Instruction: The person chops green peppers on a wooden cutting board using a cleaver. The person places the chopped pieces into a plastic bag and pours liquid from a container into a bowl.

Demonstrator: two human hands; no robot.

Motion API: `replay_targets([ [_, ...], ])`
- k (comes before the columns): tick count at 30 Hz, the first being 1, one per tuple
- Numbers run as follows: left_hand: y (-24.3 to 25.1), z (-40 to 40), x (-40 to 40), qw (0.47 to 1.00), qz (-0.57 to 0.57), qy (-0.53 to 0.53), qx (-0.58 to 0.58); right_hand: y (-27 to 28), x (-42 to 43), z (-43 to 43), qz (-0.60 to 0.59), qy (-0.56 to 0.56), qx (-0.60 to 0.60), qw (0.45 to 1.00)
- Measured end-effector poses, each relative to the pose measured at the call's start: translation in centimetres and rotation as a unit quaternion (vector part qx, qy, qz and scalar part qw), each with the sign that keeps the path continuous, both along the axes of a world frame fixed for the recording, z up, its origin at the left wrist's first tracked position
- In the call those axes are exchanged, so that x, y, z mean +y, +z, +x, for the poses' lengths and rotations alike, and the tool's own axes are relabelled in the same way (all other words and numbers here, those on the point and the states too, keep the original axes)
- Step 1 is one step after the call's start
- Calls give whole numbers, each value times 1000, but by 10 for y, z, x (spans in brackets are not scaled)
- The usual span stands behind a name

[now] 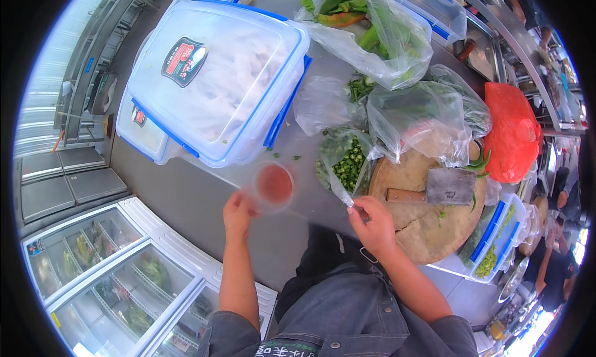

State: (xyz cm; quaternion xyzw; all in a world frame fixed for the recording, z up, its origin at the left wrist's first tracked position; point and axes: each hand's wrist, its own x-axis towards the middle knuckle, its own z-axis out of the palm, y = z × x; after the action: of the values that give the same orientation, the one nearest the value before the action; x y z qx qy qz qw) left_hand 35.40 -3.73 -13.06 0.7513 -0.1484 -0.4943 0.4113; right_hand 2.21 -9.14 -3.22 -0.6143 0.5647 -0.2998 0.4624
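Observation:
My left hand (240, 212) grips the rim side of a round clear plastic container (274, 184) with something reddish in it; the container is blurred. Between the fingertips of my right hand (372, 222) is the gathered edge of a clear plastic bag (334, 170), which holds sliced green chillies (350, 167). To the right of that hand, a cleaver (449, 186) with a wooden handle lies on a round wooden chopping block (419, 231). Green chillies lie at the block's far right edge, partly beside the blade.
Lidded plastic boxes (209, 77) with blue clips are stacked at the far left of the metal table. Beyond my right hand lie bags of green peppers (372, 38), more clear bags and a red bag (511, 133). Glass-topped cabinets (121, 273) stand left. Other people are at the far right.

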Motion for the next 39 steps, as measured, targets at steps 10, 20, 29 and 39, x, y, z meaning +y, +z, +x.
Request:
replay_targets([
  [10,-18,43,16,995,-17,99,-23,-1,0,0,26,5,4,1000],
  [20,-13,7,33,970,49,101,-217,0,2,-4,29,2,-1,1000],
  [29,-9,-106,-61,841,-115,-237,-473,1,7,-3,35,9,-3,999],
  [39,-41,-117,-105,819,-107,-238,-512,2,13,-6,36,10,17,999],
])
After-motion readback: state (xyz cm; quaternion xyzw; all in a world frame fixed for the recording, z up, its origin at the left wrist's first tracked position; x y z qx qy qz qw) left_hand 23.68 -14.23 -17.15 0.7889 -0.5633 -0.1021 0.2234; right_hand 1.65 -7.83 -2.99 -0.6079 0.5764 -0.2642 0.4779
